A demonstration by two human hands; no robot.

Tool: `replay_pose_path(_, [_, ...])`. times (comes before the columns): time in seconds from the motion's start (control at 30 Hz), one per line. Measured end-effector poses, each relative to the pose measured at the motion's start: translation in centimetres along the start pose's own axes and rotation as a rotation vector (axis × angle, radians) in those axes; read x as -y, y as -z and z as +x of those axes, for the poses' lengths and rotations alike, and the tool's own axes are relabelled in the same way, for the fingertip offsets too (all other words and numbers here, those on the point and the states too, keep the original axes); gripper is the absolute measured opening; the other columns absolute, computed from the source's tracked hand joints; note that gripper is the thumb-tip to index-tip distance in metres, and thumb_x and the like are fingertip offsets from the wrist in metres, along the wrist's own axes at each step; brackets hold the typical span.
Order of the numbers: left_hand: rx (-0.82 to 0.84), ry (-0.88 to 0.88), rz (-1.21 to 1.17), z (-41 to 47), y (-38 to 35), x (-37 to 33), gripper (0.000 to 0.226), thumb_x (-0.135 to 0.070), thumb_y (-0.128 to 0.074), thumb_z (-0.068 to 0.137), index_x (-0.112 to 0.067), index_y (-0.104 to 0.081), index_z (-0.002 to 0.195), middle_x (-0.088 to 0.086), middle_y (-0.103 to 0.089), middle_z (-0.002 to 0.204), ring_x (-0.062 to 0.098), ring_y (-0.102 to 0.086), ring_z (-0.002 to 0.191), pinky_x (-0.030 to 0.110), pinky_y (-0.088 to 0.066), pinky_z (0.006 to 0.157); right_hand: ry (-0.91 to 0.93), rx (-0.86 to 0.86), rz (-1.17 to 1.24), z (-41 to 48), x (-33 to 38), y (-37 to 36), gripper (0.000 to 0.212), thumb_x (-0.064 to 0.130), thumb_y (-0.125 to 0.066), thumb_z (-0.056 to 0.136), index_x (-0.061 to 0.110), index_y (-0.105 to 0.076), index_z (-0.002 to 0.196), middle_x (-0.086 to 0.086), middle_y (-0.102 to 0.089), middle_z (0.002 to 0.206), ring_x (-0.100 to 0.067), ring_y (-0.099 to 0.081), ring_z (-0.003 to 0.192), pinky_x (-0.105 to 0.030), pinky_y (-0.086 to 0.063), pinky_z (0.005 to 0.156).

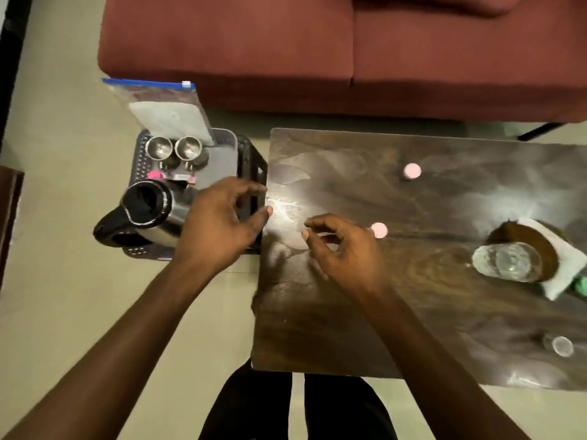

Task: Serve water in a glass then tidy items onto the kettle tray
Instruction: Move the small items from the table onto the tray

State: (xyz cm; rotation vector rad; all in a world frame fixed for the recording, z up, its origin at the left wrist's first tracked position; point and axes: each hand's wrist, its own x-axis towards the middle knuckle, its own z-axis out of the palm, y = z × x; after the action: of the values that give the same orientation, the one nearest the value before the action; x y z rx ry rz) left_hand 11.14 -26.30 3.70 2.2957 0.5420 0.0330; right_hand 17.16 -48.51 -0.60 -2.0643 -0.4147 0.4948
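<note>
Taking the kettle tray [141, 160] as landmark, the glass [506, 261] stands far to its right on the desk [349, 312], well apart from both hands. The right hand [346, 249] (fingers loosely spread, empty) is nearer it; the left hand [222, 223], also empty and half-curled, hovers at the tray's right edge beside the kettle [152, 211].

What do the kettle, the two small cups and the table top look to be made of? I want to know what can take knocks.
Kettle: polished steel body with mirror sheen, black handle, probably plastic. Two small cups: shiny metal, likely steel, with bright reflective bowls. Table top: dark wood grain under a glossy finish that mirrors light; solid wood or veneer cannot be told.
</note>
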Motion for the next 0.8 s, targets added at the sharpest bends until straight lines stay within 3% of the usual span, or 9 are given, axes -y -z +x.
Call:
replay_pose_path(0.17, [0.112, -0.031, -0.062, -2.3, -7.2, -3.8, 0.035, -0.028, -0.084, 0.087, -0.026, -0.075, 0.12, -0.011, -0.071, 0.114, 0.004, -0.067, 0.095, 0.026, -0.058, 0.083, -0.099, -0.111, -0.01, -4.8, -5.4, 4.5, 0.018, 0.027, -0.078, 0.096, 0.026, -0.08, 0.113, 0.034, -0.071, 0.1, 0.009, -0.072, 0.094, -0.009, -0.056, 0.082])
replay_pose_path(0.27, [0.172, -0.027, -0.082, -2.9, -11.8, -5.0, 0.039, -0.027, -0.084, 0.086, -0.024, -0.074, 0.124, -0.008, -0.071, 0.116, 0.005, -0.067, 0.095, 0.03, -0.059, 0.084, -0.186, -0.167, -0.001, -6.3, -8.8, 7.4, 0.031, 0.047, -0.07, 0.094, 0.032, -0.076, 0.121, 0.041, -0.068, 0.101, 0.012, -0.071, 0.096, -0.006, -0.053, 0.082])
replay_pose_path(0.4, [0.241, -0.032, -0.033, -2.1, -17.5, -5.5, 0.048, -0.025, -0.084, 0.085, -0.02, -0.07, 0.131, -0.001, -0.07, 0.123, 0.014, -0.068, 0.095, 0.038, -0.06, 0.086, -0.235, -0.273, -0.009, -4.9, -13.4, 10.5, 0.032, 0.036, -0.076, 0.095, 0.031, -0.074, 0.126, 0.024, -0.075, 0.104, 0.007, -0.073, 0.093, -0.02, -0.062, 0.085])
replay_pose_path(0.5, [0.287, -0.033, 0.019, -0.5, -21.3, -5.4, 0.055, -0.021, -0.084, 0.083, -0.018, -0.067, 0.136, 0.004, -0.067, 0.127, 0.021, -0.068, 0.103, 0.041, -0.057, 0.094, -0.223, -0.296, -0.057, -1.8, -16.0, 12.5, 0.037, 0.033, -0.077, 0.095, 0.028, -0.072, 0.132, 0.011, -0.076, 0.119, 0.003, -0.073, 0.095, -0.031, -0.064, 0.09])
replay_pose_path(0.7, [0.312, -0.044, 0.075, 2.5, -26.4, -5.0, 0.072, -0.019, -0.085, 0.08, -0.02, -0.057, 0.146, 0.005, -0.057, 0.131, 0.022, -0.068, 0.11, 0.039, -0.056, 0.097, -0.187, -0.253, -0.217, 5.8, -18.7, 14.8, 0.055, 0.034, -0.076, 0.095, 0.021, -0.061, 0.147, -0.004, -0.068, 0.138, -0.007, -0.064, 0.108, -0.033, -0.057, 0.097])
replay_pose_path(0.8, [0.36, -0.061, 0.121, 3.2, -27.8, -4.9, 0.076, -0.021, -0.085, 0.079, -0.023, -0.053, 0.148, 0.006, -0.053, 0.135, 0.028, -0.064, 0.118, 0.041, -0.056, 0.098, -0.194, -0.183, -0.269, 8.9, -19.5, 14.6, 0.064, 0.029, -0.078, 0.095, 0.02, -0.053, 0.153, -0.008, -0.06, 0.147, -0.022, -0.062, 0.127, -0.035, -0.049, 0.104])
